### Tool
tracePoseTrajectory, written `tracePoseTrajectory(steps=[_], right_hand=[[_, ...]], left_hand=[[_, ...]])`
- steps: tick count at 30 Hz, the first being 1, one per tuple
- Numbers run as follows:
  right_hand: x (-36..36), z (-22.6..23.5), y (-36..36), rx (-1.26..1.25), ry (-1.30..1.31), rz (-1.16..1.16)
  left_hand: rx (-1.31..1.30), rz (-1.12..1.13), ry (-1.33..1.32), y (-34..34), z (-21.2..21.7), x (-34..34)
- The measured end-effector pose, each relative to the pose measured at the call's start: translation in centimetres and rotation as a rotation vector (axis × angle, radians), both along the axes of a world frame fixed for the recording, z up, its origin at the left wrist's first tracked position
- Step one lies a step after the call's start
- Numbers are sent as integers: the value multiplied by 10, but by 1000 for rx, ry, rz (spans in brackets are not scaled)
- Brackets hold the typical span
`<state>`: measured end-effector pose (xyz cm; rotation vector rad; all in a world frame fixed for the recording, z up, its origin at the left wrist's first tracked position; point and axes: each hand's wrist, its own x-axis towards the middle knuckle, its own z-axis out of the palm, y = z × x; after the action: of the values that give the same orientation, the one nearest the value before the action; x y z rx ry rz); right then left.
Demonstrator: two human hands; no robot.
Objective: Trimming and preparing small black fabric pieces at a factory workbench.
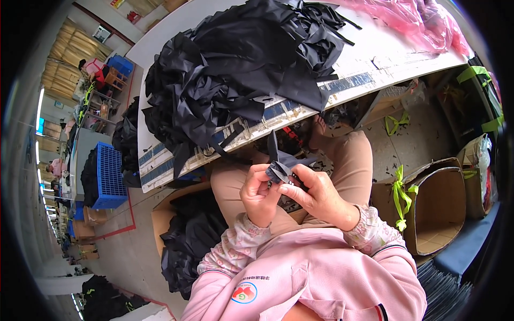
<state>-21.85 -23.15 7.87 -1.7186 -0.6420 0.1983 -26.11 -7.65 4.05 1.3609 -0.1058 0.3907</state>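
Above my lap, both hands pinch a small piece of black fabric (pixel 279 170) with folded, pointed ends. My left hand (pixel 261 196) has its fingers closed on the left side of the piece. On the other side, my right hand (pixel 319 196) grips it between thumb and curled fingers, with some dark material showing under the fingers. One pointed strip of the fabric stands up away from me. Just beyond my hands, a large heap of black fabric pieces (pixel 241 53) lies on the white table (pixel 353 59), some ends hanging over its near edge.
Pink plastic sheeting (pixel 423 24) lies at the table's far right. A cardboard box of black fabric (pixel 193 241) stands at my left; an open cardboard box (pixel 440 214) with yellow-green ties is at my right. Dark scraps dot the floor. A blue crate (pixel 111 175) stands further left.
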Motion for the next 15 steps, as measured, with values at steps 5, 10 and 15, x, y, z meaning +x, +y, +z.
tracePoseTrajectory(steps=[5,10,15], right_hand=[[-1,-3,0,16,7,-19],[-2,-4,-3,9,35,-17],[-3,-4,-4,-3,49,-22]], left_hand=[[13,-3,0,-1,0,-1],[26,49,-18,-4,4,0],[45,18,-9,-3,4,-1]])
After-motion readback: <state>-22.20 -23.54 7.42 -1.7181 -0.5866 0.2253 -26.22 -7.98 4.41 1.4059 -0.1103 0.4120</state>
